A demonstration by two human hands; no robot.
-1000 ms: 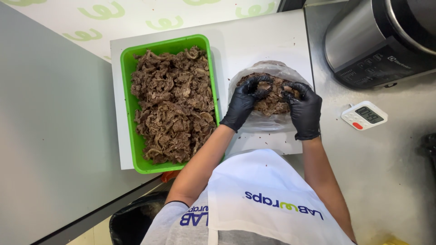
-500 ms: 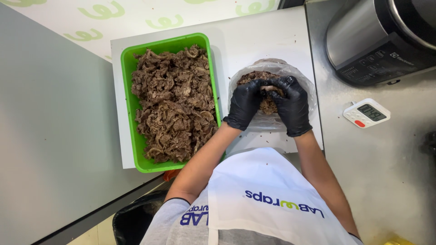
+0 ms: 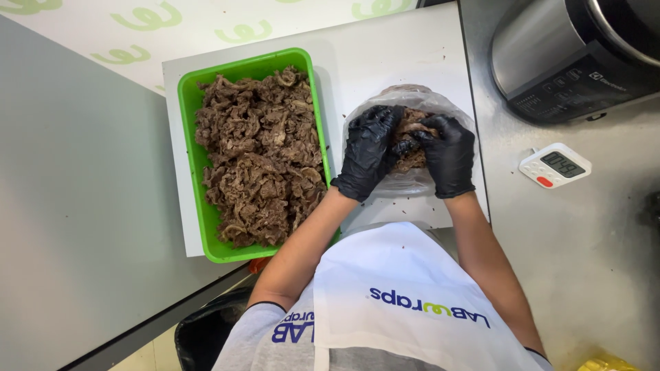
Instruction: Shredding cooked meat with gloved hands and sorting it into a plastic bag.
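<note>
A green tray [image 3: 187, 148] heaped with brown shredded meat [image 3: 258, 154] sits on a white board [image 3: 392, 58] on the counter [image 3: 591, 254]. To the right, a small white timer [image 3: 554, 165] lies near a steel cooker [image 3: 570, 55]. A black bin [image 3: 206, 333] stands below.

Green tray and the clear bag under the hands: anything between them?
Nothing but a bare strip of white board separates the green tray from the clear bag. Lower down, the left hand nearly reaches the tray. Head view.
</note>
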